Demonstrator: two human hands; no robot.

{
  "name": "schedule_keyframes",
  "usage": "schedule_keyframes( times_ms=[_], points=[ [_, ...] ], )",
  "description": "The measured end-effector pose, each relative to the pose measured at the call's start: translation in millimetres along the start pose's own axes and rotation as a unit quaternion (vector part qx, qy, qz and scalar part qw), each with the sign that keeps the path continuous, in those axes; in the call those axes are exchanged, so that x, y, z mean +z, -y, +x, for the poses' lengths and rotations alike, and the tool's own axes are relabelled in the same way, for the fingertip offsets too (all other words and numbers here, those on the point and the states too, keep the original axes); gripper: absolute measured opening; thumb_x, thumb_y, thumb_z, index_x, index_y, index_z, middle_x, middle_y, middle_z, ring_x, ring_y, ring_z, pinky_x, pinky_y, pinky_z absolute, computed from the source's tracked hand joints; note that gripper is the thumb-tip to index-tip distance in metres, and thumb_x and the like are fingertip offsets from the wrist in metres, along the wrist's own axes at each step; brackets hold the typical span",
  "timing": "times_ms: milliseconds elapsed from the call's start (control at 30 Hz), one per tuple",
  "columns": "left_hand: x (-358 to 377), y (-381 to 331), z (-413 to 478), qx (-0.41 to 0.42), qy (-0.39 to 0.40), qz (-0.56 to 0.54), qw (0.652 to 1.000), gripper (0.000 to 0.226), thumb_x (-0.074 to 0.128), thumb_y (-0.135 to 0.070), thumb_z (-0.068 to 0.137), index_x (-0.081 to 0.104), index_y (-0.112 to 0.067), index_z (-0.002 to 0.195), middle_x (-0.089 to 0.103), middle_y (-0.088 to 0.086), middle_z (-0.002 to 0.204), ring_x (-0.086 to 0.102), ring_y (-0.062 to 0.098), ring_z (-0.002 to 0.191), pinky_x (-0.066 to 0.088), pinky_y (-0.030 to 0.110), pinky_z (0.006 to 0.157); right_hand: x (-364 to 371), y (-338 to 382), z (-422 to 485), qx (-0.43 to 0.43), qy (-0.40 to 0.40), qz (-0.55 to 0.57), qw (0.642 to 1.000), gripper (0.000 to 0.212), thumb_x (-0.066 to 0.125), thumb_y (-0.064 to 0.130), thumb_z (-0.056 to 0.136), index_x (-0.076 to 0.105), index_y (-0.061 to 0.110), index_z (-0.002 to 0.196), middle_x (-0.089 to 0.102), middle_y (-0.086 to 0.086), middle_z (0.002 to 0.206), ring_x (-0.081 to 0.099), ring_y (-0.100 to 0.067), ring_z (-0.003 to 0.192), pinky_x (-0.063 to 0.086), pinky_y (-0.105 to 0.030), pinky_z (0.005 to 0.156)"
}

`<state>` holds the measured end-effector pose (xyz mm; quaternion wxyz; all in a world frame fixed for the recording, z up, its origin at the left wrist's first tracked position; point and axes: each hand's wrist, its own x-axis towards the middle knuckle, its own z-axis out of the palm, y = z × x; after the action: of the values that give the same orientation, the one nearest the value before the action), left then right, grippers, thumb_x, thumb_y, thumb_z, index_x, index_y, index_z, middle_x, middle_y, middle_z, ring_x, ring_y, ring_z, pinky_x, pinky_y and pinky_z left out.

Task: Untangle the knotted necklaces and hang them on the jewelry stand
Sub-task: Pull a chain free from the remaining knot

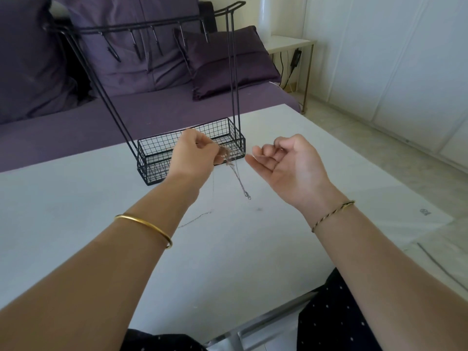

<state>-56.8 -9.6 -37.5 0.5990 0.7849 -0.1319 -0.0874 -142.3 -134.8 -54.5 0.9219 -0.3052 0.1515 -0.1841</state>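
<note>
Silver necklaces (230,159) dangle, pinched by left grip (195,155); right grip (286,165) loosely curled, empty

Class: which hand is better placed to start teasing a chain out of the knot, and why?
Probably the right hand: it is empty, beside the knotted necklaces, which the left hand pinches.
</note>
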Motion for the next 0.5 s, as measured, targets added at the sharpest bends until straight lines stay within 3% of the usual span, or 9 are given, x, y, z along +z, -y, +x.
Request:
schedule_keyframes(
  times_ms=[100, 200, 333, 400, 500],
  points=[
    [1.7, -3.3, -2.2, -0.016, 0.041, -0.052, 0.998, 0.016, 0.051, -0.004, 0.094, 0.049, -0.016, 0.083, 0.072, 0.005, 0.085, 0.065, 0.010, 0.067, 0.052, 0.029, 0.075, 1.9, -3.4, 0.3, 0.011, -0.010, -0.060, 0.998, 0.022, 0.037, 0.007, 0.091, 0.042, 0.011, 0.070, 0.033, -0.001, 0.050, 0.042, -0.018, 0.049, 0.057, -0.031, 0.065],
    [2.6, -8.2, -5.7, -0.014, 0.064, -0.068, 0.996, 0.015, 0.054, -0.003, 0.093, 0.051, -0.015, 0.083, 0.071, 0.004, 0.083, 0.064, 0.013, 0.067, 0.054, 0.032, 0.079, 4.7, -4.8, -1.2, -0.003, -0.018, -0.158, 0.987, 0.017, 0.041, 0.008, 0.091, 0.050, 0.009, 0.076, 0.033, 0.000, 0.055, 0.030, -0.014, 0.045, 0.052, -0.025, 0.054],
    [4.4, -9.9, -10.1, 0.012, 0.088, -0.038, 0.995, 0.016, 0.057, -0.003, 0.091, 0.052, -0.014, 0.081, 0.067, 0.003, 0.074, 0.061, 0.012, 0.060, 0.054, 0.033, 0.079, 3.3, -4.4, -3.8, -0.054, -0.009, -0.324, 0.944, 0.014, 0.050, 0.008, 0.090, 0.064, 0.007, 0.089, 0.055, -0.006, 0.076, 0.034, -0.013, 0.042, 0.051, -0.029, 0.060],
    [5.5, -10.4, -11.2, 0.028, 0.088, -0.021, 0.995, 0.017, 0.058, -0.002, 0.091, 0.053, -0.014, 0.080, 0.064, 0.003, 0.070, 0.060, 0.010, 0.056, 0.055, 0.032, 0.076, 3.2, -5.4, -5.0, -0.083, -0.005, -0.388, 0.918, 0.012, 0.058, 0.011, 0.088, 0.069, 0.011, 0.088, 0.062, -0.002, 0.077, 0.040, -0.008, 0.041, 0.048, -0.030, 0.067],
    [5.6, -12.5, -12.4, 0.046, 0.079, 0.003, 0.996, 0.017, 0.059, -0.001, 0.090, 0.054, -0.014, 0.079, 0.059, 0.001, 0.066, 0.056, 0.005, 0.048, 0.054, 0.022, 0.063, 3.8, -6.9, -6.0, -0.113, 0.006, -0.433, 0.894, 0.009, 0.066, 0.017, 0.085, 0.072, 0.016, 0.078, 0.065, 0.005, 0.070, 0.046, -0.006, 0.048, 0.043, -0.025, 0.062]
  ],
)
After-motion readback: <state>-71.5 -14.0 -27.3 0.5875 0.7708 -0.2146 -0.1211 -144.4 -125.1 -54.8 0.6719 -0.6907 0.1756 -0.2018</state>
